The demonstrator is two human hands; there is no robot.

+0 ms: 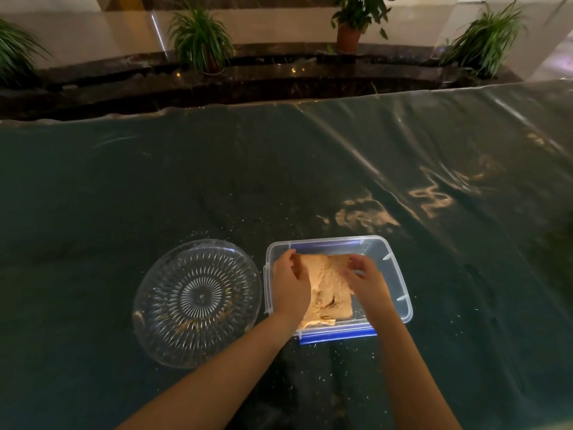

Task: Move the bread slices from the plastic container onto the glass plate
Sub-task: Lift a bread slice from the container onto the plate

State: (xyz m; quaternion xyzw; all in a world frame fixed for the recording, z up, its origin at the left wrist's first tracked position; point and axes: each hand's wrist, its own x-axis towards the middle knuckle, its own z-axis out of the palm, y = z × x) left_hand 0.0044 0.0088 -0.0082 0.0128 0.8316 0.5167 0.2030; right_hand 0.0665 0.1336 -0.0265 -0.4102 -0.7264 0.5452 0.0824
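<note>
Both forearms fill the bottom of my view, reaching forward to the plastic container [338, 288], so that's my landmark. Underneath everything runs the worktop [217, 181], dark and covered in a glossy, wrinkled clear sheet, speckled with pale crumbs around the container. Just left of the container, nearly touching its rim, sits the glass plate [197, 302]: round, clear, cut with a radiating starburst pattern, no slice on it, only what looks like crumbs. The container itself is a clear rectangular tub, lid off, with blue clips at its near and far edges.

Inside it, toward the left half, lie the bread slices [328, 287], tan, soft-looking, roughly square; I make out at least two, one over the other, and can't count more. My left hand [290, 282] is curled over the left edge of the top slice, fingers bent onto it. My right hand [362, 276] pinches the slice's far right corner between thumb and fingertips. Both look closed on the bread, though it reads as lying in the tub, not lifted.

I'd call this the pick-up step. Next move, I reckon: lift clear of the container wall, carry left, and set down flat on the plate, gently, as this bread looks easy to tear.
</note>
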